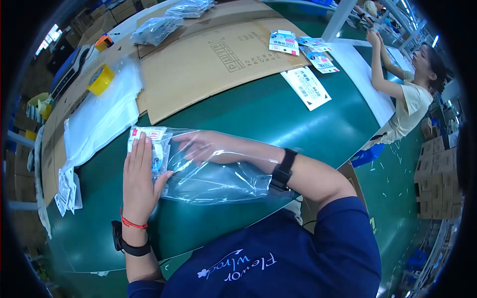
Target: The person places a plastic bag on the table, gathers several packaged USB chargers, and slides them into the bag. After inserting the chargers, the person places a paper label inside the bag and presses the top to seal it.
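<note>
A clear bag (pixel 213 171) lies on the table (pixel 278 114), cardboard sheet (pixel 208 64) behind it, tape roll (pixel 101 79) behind-left.

A green table (pixel 278 114) carried everything; a large flattened sheet of brown cardboard (pixel 208 64) lay across its far side, its edge bent by the lens; a stack of clear plastic sheets (pixel 102 116) lay on the left, with a roll of yellow tape (pixel 101 79) beside it; a white label sheet (pixel 305 88) lay flat on the green just past the cardboard; a clear plastic bag (pixel 213 171) lay near the front edge; small packets (pixel 67 191) lay at the left rim.
</note>
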Demonstrator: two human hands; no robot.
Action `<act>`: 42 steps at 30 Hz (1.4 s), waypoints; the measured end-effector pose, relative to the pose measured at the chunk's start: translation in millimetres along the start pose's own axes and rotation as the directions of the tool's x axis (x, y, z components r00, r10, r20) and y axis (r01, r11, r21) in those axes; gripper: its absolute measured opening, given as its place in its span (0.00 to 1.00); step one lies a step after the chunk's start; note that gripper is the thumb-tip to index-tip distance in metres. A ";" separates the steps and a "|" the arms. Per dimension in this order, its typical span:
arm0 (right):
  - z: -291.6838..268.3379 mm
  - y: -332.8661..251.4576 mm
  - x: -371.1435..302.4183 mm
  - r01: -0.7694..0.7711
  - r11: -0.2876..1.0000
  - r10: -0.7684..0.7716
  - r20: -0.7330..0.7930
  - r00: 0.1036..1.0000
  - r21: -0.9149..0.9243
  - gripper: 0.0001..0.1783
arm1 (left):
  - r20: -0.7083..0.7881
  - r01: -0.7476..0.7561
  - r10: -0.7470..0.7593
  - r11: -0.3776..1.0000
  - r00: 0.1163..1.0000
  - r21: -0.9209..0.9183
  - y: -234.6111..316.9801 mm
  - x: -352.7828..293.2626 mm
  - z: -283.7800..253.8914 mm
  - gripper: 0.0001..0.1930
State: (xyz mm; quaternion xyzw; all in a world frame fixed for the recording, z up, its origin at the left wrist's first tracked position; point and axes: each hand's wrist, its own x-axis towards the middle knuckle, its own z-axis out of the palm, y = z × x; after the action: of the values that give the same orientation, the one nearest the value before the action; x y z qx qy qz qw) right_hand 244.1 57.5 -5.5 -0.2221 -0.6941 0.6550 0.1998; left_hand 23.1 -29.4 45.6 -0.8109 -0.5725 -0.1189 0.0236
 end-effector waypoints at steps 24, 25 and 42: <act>-98.9 -74.8 -159.9 -0.326 0.944 0.328 0.024 0.944 -0.058 0.18 | 0.197 -0.428 0.506 0.840 0.840 -0.334 104.2 6.0 33.3 0.38; -111.1 -77.0 -154.8 -0.291 0.953 0.272 -0.189 0.944 -0.084 0.17 | 0.202 -0.436 0.529 0.820 0.824 -0.370 105.5 6.9 34.1 0.37; -320.2 -32.1 -69.6 -0.900 0.382 -0.231 -0.965 0.127 -0.210 0.43 | -0.062 -0.553 0.604 0.678 0.795 -0.484 108.4 12.0 51.8 0.28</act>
State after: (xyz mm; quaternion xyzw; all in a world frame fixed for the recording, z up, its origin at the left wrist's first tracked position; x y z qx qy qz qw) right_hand 481.8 279.2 47.3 -0.8134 -0.5317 -0.0241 0.2347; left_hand 136.7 -46.5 8.6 -0.9346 -0.2389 -0.2010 -0.1705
